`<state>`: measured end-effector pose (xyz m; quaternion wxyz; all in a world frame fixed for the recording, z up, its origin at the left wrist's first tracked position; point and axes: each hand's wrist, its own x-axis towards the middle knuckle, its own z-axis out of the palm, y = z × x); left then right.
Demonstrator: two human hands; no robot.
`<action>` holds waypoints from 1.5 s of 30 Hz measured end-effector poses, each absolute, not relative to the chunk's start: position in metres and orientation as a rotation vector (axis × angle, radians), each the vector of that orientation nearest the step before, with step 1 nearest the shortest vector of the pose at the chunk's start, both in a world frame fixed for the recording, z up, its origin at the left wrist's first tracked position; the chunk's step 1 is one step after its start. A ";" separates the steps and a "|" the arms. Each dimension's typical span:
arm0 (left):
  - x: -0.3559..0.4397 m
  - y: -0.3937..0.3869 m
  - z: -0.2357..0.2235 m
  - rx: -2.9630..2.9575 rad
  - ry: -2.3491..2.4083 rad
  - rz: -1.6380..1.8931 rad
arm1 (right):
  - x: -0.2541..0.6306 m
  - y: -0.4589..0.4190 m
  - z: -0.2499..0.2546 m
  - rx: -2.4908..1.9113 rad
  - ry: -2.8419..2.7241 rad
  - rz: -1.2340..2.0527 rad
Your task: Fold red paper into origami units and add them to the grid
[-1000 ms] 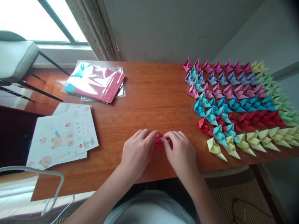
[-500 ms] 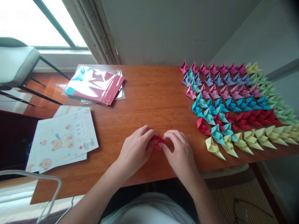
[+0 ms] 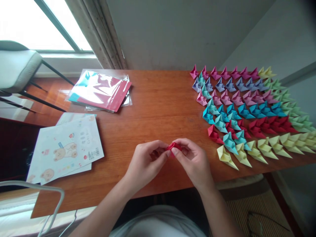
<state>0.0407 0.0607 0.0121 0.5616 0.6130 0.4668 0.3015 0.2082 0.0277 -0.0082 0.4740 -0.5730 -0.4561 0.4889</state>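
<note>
Between my two hands is a small folded red origami paper (image 3: pixel 174 145), partly covered by my fingers. My left hand (image 3: pixel 148 161) pinches its left side with thumb and fingertips. On the other side my right hand (image 3: pixel 192 159) grips it, the thumb pressed on the near face. Both hands are above the front part of the wooden table (image 3: pixel 153 115). To the right of them stand rows of folded paper boats, with a red paper boat (image 3: pixel 214 134) and a pale yellow paper boat (image 3: pixel 226 157) closest to my right hand.
At the back left lie plastic-wrapped packs of coloured paper (image 3: pixel 101 90). A white sheet with bear drawings (image 3: pixel 66 148) rests at the left edge, on other sheets. A chair (image 3: pixel 18 65) stands by the window. A white curved tube (image 3: pixel 60 197) is at lower left.
My hands have turned the red paper and raised it slightly, so its folded upper edge now shows between the thumbs. The fingers have shifted their hold. The view has tilted a little.
</note>
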 end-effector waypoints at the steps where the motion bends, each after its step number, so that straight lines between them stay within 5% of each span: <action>1: 0.041 0.060 0.011 1.391 1.093 0.722 | 0.209 0.028 -0.007 -1.403 -1.146 1.210; 16: 0.043 0.059 0.013 1.061 1.013 0.690 | 0.210 0.038 0.003 -1.388 -1.443 1.020; 24: 0.041 0.059 0.012 1.015 1.023 0.692 | 0.209 0.040 0.005 -1.358 -1.384 1.238; 32: 0.040 0.059 0.011 1.178 0.972 0.636 | 0.212 0.042 0.015 -1.386 -1.542 1.058; 39: 0.039 0.061 0.010 0.974 0.949 0.748 | 0.210 0.038 0.008 -1.318 -1.290 1.367; 45: 0.041 0.063 0.014 0.879 0.971 0.798 | 0.206 0.032 0.000 -1.347 -1.347 1.214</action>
